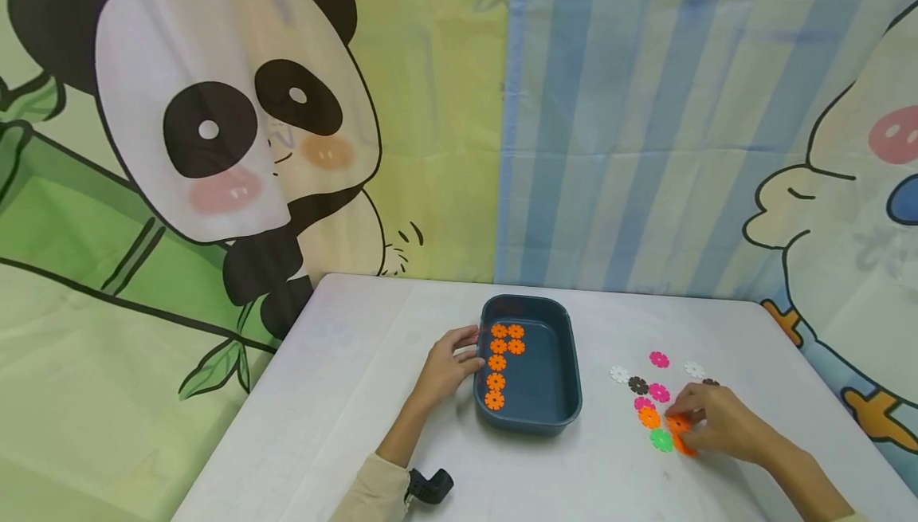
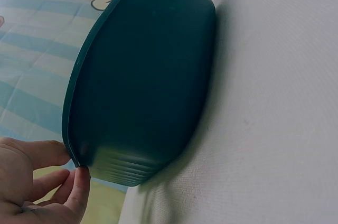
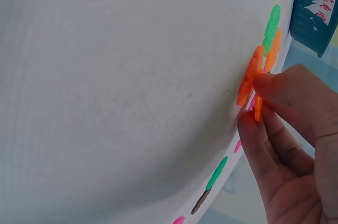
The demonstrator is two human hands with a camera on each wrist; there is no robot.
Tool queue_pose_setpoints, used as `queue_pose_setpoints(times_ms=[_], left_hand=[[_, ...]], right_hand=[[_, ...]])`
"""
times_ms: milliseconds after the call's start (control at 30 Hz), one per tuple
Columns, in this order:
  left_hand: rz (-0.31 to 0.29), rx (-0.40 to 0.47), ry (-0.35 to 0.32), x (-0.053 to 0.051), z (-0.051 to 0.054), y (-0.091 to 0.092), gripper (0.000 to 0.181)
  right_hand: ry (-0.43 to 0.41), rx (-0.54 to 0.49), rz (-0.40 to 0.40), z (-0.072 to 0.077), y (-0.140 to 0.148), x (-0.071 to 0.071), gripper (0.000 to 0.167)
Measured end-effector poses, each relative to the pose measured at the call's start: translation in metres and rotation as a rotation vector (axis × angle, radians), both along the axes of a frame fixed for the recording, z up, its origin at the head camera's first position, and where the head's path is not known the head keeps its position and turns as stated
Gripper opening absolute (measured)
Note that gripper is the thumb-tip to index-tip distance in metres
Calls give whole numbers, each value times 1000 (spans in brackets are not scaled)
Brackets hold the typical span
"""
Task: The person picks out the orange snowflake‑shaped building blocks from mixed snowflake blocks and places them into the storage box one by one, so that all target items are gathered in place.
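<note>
Trouble lurks: right hand (image 1: 723,420) pinches an orange snowflake disc (image 3: 258,109), left hand (image 1: 437,370) grips the dark-blue tray rim (image 2: 68,105), and a skewed pinch could drop the disc!

A printed backdrop (image 1: 437,107) spans the upper part of the head view. At upper left sits a cartoon panda (image 1: 237,100) with pink and orange cheeks, a thick green bamboo stalk (image 1: 79,219) and a leafy sprig (image 1: 215,370). Blue and pale stripes (image 1: 570,107) cover the upper right, where a white cartoon figure (image 1: 846,251) meets the right edge, orange feet (image 1: 878,426) below. A white worktop (image 1: 301,442) stretches across the lower frame.
</note>
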State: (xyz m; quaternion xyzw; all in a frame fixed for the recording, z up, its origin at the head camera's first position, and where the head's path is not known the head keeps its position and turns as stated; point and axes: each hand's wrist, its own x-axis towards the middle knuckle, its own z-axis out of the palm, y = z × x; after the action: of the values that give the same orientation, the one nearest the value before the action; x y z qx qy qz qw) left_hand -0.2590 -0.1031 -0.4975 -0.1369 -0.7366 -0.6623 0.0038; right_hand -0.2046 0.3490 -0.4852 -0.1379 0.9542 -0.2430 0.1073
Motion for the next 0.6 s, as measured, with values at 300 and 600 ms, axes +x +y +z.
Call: queue_pose_setpoints(times_ms=[300, 600], left_hand=[[-13, 34, 14, -1, -1, 0, 60], [1, 4, -2, -1, -2, 1, 59]], right_hand=[[73, -1, 79, 1, 4, 0, 34], [179, -22, 14, 17, -17, -7, 40]])
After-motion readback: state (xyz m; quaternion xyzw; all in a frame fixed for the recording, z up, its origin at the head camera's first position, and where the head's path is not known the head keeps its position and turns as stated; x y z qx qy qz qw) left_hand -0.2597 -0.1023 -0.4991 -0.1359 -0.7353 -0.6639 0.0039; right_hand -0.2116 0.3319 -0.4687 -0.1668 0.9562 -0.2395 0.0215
